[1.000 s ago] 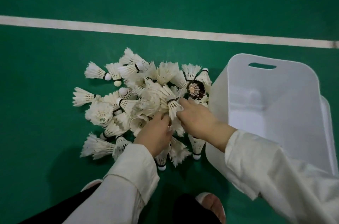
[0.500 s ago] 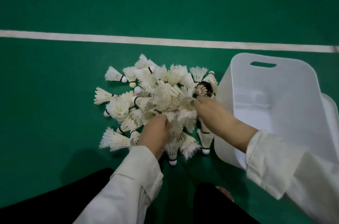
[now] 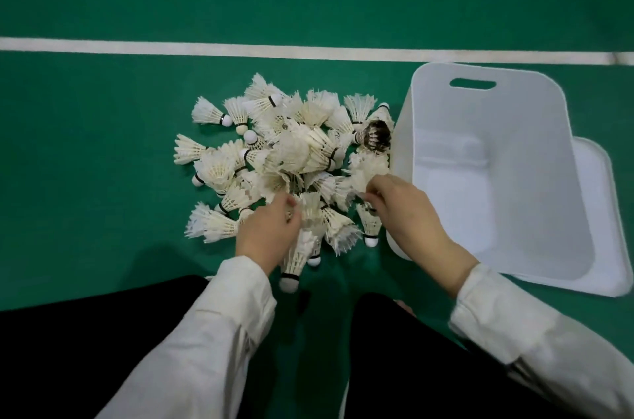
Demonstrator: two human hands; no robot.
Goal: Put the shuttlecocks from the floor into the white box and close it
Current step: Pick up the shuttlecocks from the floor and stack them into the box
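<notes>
Gathering stage: the shuttlecocks (image 3: 291,151) lie heaped mid-frame on the floor (image 3: 103,178), beside the empty white box (image 3: 535,130) at right. Left hand (image 3: 266,233) curls round a few; right hand (image 3: 406,212) pinches feathers. Next, probably, lift both handfuls into the box.

A green court floor (image 3: 103,178) is crossed in the upper part of the frame by a white line (image 3: 206,49). At centre, cream-white feathered shuttlecocks (image 3: 291,158) are seen, banded in black and tipped with white cork. One dark brown shuttlecock (image 3: 375,137) is set at the pile's right edge. A plain white box (image 3: 535,144) and white lid (image 3: 603,212) are shown at right. Off-white sleeves (image 3: 240,298) and black trousers (image 3: 85,350) are framed along the bottom.
</notes>
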